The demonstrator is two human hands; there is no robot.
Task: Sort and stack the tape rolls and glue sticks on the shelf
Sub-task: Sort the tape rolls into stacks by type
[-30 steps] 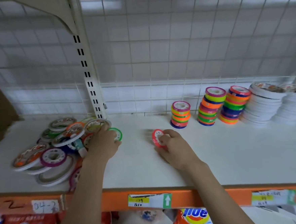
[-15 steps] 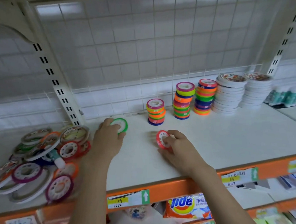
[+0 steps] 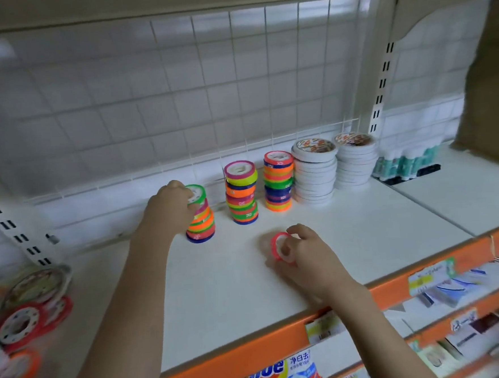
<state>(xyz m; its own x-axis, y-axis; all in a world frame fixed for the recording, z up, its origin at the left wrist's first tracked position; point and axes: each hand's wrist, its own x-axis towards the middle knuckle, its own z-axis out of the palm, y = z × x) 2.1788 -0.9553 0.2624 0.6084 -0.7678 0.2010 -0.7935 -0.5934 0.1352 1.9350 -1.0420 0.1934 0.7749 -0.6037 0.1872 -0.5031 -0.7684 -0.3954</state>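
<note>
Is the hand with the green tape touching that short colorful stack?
Touching. In the head view the left hand grips the green tape roll as it sits on top of the short stack.

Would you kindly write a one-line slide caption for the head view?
Left hand sets a green tape roll on the shortest stack; right hand holds a pink roll.

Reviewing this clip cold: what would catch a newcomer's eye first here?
Probably the bright neon tape stacks against the shelf's back grid, where the left hand holds a green roll atop the leftmost stack. Nearer the front edge, the right hand grips a pink roll standing on its rim.
</note>
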